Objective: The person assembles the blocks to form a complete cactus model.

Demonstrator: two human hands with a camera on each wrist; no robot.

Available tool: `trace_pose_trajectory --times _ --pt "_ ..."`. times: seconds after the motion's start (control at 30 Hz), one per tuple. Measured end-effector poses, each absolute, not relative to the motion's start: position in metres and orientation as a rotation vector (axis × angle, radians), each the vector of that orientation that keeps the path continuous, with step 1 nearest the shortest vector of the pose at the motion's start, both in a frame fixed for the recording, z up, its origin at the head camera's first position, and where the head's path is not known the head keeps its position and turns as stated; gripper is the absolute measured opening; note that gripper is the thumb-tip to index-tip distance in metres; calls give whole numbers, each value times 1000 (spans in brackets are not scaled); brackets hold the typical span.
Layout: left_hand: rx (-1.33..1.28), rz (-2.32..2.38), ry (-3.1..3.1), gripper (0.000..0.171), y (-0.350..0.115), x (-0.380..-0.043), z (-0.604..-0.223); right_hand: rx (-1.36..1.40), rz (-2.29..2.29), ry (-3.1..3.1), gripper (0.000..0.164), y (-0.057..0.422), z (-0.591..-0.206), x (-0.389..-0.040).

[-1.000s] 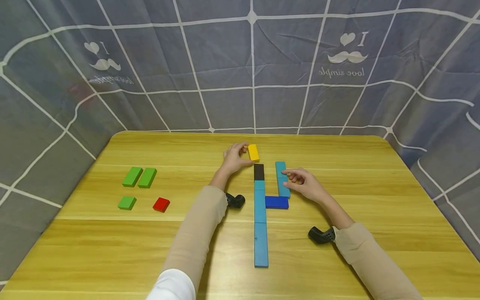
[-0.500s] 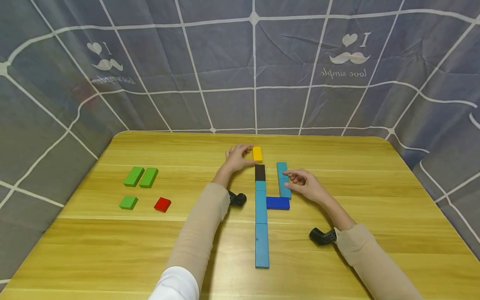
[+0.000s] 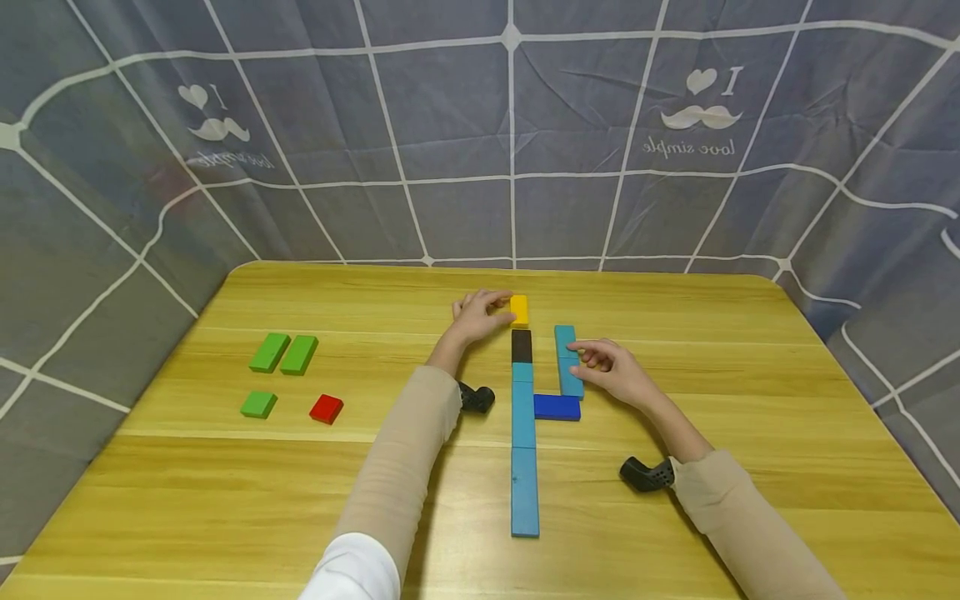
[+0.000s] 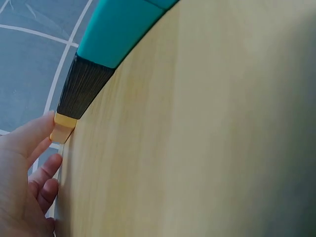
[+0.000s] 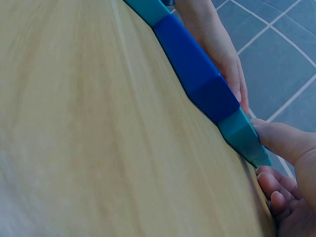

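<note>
In the head view, my left hand (image 3: 478,318) has its thumb and index finger at the left edge and far end of a yellow block (image 3: 520,310). The yellow block (image 4: 63,129) lines up with the far end of a dark brown block (image 3: 521,347), and several light blue blocks (image 3: 525,492) continue that column toward me. My right hand (image 3: 615,369) rests its thumb and index fingertip on two light blue blocks (image 3: 566,342) laid end to end. A dark blue block (image 3: 557,407) lies crosswise between the column and this pair.
Toward the left of the wooden table (image 3: 315,500) lie two green blocks (image 3: 268,353), a smaller green block (image 3: 258,405) and a red block (image 3: 326,409). A grey curtain (image 3: 450,117) with white lines hangs behind the table.
The yellow block has shifted slightly right and nearer, turning from a slant to straight in line with the brown block. My left hand followed it; my right hand stayed in place.
</note>
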State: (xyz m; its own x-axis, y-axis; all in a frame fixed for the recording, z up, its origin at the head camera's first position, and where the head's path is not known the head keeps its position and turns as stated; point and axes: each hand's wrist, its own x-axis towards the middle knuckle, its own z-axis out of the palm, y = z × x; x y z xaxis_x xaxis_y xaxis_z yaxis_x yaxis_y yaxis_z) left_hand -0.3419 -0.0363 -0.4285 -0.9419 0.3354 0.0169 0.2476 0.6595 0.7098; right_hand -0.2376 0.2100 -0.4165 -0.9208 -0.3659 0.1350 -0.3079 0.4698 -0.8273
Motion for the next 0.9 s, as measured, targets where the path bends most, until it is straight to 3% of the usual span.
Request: trace_pose_trajectory --times 0.4,0.63,0.9 --pt "514 1127 2748 48 -37 -340 -428 -607 -1437 2650 35 207 -407 -233" --pt "524 1158 2739 48 -38 -339 -427 -624 -1448 2653 36 216 -431 -246" --pt "523 1172 2732 47 -38 -339 -427 -592 -1438 2643 35 207 -408 -233"
